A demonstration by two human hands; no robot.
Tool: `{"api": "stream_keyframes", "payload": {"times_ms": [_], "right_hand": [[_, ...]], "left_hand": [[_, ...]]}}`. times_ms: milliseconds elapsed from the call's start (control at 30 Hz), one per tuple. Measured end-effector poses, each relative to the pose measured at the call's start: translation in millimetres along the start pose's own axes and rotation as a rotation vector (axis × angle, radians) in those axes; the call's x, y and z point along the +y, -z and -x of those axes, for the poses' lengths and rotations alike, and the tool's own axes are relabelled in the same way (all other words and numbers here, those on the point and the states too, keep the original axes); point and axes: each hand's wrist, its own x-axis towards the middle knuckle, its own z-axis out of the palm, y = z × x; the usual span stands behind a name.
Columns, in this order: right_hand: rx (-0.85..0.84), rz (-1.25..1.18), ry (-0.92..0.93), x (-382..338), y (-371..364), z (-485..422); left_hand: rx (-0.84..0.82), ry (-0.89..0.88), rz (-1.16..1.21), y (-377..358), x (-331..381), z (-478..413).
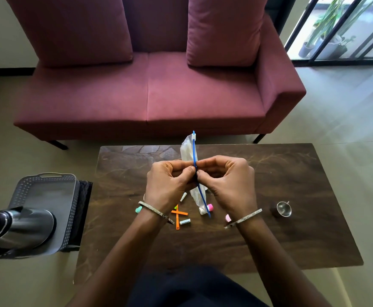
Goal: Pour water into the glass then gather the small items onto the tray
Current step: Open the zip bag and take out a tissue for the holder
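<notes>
Here, left hand (170,180), right hand (230,180), each grip pinching the zip bag (186,149), small items (185,222) beneath

Two hands show, the left hand (170,180) and the right hand (227,180), each with one bracelet (154,210) at the wrist. One zip bag (186,149) stands between their fingers. Below the fingers lie two orange strips (177,214), crossed, and at least five small capped pieces (185,222), some partly hidden by the wrists. One steel cup (283,209) sits right of the fingers. One tray (48,180) and one steel kettle (19,227) are far to their left.
</notes>
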Motion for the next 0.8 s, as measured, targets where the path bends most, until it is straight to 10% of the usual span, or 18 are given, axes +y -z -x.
{"api": "stream_keyframes", "payload": {"times_ms": [267,800], "right_hand": [[0.142,0.204,0.085,-1,-16,2],[0.251,0.618,0.285,17,-12,-13]], "left_hand": [[0.044,0.010,-0.033,2,-8,-6],[0.440,-0.487,-0.849,14,3,-7]]}}
